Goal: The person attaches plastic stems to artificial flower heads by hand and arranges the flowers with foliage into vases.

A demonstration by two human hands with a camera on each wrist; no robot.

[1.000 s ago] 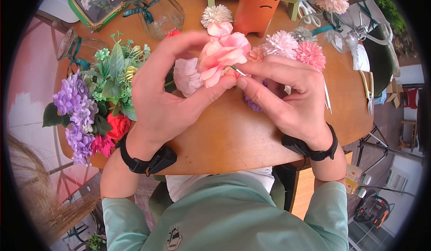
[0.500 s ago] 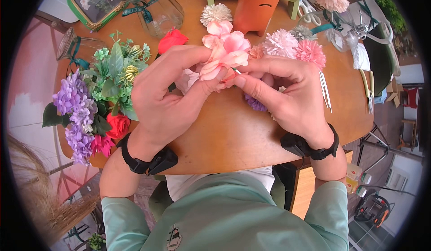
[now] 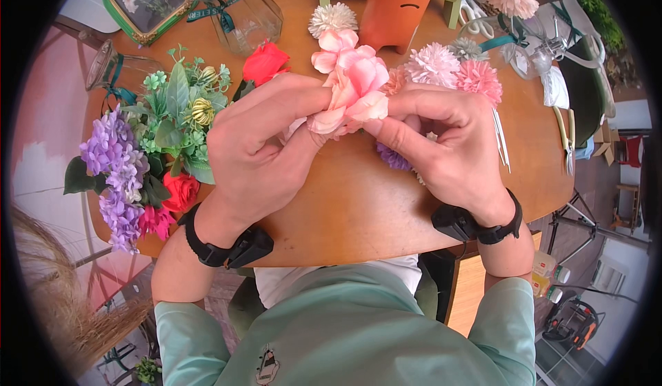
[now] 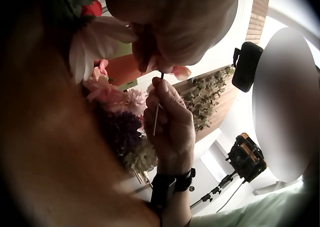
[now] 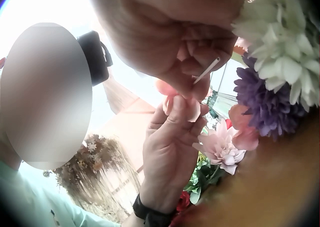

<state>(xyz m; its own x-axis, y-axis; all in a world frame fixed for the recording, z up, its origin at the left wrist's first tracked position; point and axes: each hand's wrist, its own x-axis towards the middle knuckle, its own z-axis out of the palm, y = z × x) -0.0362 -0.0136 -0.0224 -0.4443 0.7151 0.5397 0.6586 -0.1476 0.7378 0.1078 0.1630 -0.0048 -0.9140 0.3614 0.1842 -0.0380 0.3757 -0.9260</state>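
Now | pink flower (image 3: 352, 86): bloom up-away, thin stem toward person; left hand (image 3: 265, 148), right hand (image 3: 441, 144): both pinching its base

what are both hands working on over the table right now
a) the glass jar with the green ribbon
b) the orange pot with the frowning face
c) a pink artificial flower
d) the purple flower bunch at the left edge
c: the left hand and the right hand both pinch the pink flower between them, while the orange pot stands untouched behind it.
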